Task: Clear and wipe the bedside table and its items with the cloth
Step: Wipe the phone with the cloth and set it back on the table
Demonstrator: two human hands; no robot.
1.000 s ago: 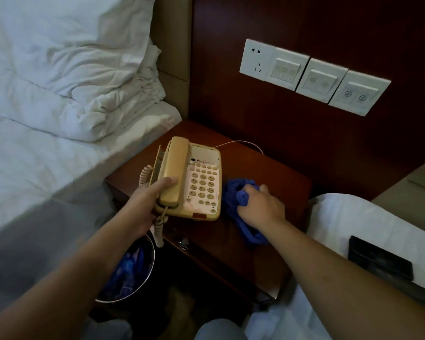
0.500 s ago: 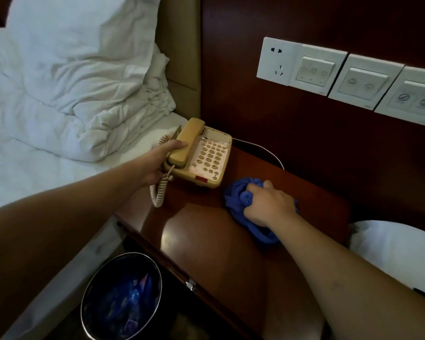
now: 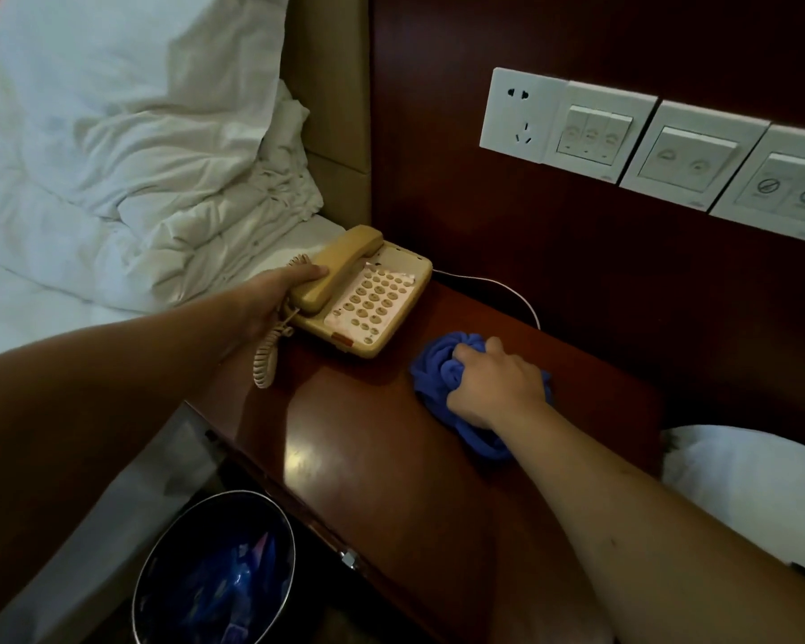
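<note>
A beige telephone with its handset on the cradle sits at the far left corner of the dark red wooden bedside table. My left hand grips the phone's left side, thumb on the handset. Its coiled cord hangs over the table's left edge. My right hand grips a bunched blue cloth and presses it onto the tabletop just right of the phone.
A bed with crumpled white pillows lies to the left. A round bin with a blue liner stands below the table's front. Wall sockets and switches sit above the table. A thin cable runs behind the phone. White bedding lies at right.
The phone has gone from the table's front left to its far left corner, still in my left hand. My right hand stays on the cloth. My view has moved closer.
</note>
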